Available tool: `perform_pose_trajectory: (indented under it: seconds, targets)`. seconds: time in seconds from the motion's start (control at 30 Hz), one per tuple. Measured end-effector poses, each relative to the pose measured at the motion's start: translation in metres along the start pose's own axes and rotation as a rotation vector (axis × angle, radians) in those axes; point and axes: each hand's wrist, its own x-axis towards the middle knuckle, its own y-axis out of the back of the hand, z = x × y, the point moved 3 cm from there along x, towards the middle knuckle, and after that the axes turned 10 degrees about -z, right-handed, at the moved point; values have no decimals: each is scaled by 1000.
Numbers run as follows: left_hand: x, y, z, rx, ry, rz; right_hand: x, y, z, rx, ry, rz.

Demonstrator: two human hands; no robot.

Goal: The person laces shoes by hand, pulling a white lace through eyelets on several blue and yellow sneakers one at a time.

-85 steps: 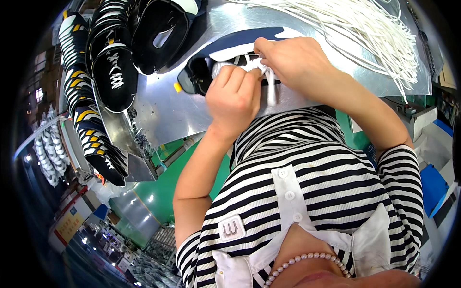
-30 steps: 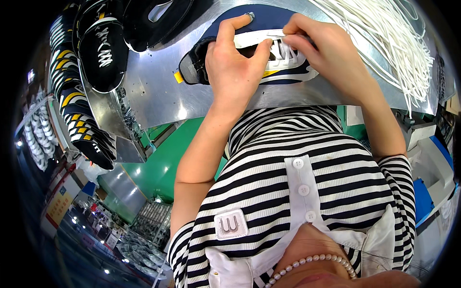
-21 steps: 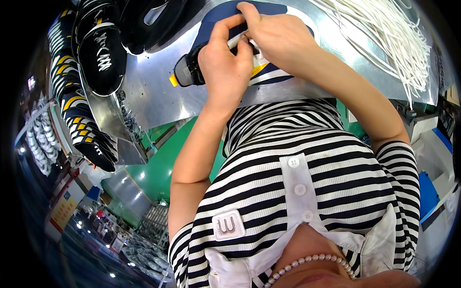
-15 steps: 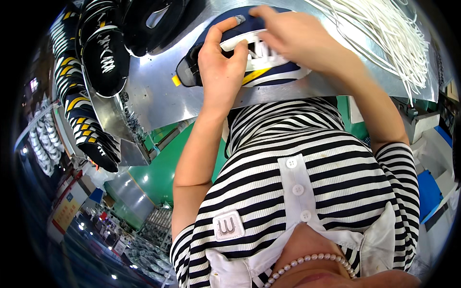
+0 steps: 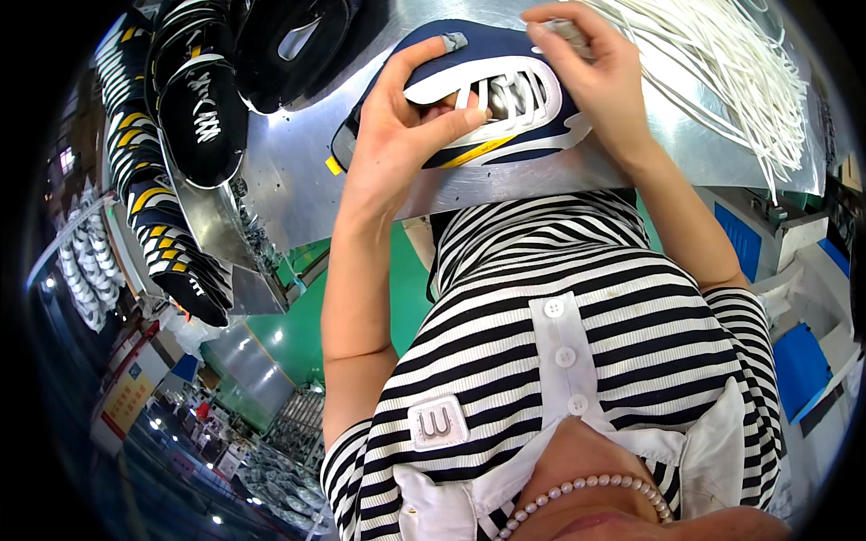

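A navy sneaker [image 5: 541,126] with a white and yellow side and white laces lies on the metal table [image 5: 298,180]. My left hand [image 5: 397,135] grips it at the near side: the thumb presses by the lacing and the taped forefinger arches over the collar. At the shoe's far edge, my right hand [image 5: 591,81] closes its fingertips on the upper next to the laces. A loose bundle of white shoelaces [image 5: 722,63] spreads just right of that hand.
Black sneakers [image 5: 203,99] are stacked at the table's left end, with a row of black-and-yellow ones [image 5: 158,216] hanging below. A green floor [image 5: 298,334] and blue bins [image 5: 798,370] lie beyond the table edge. My striped shirt fills the lower frame.
The sneaker has been turned and drawn toward the table's near edge. My right hand shifted from the lacing to the shoe's far right edge; my left hand re-gripped beside the tongue.
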Motion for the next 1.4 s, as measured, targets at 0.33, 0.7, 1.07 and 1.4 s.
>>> perform_pose_trajectory:
  seconds: [0.33, 0.7, 1.07, 1.4]
  targets:
    - [13, -8, 5, -107, 60, 34, -3, -8, -22, -418, 443, -287]
    - [34, 1, -1, 64, 15, 103, -40, -19, -48, -118, 538, -507]
    - [-24, -20, 14, 945, -93, 64, -46, 13, -19, 117, -418, -382]
    - [-18, -24, 8, 929, -254, 103, -34, -9, -25, 343, -381, -257]
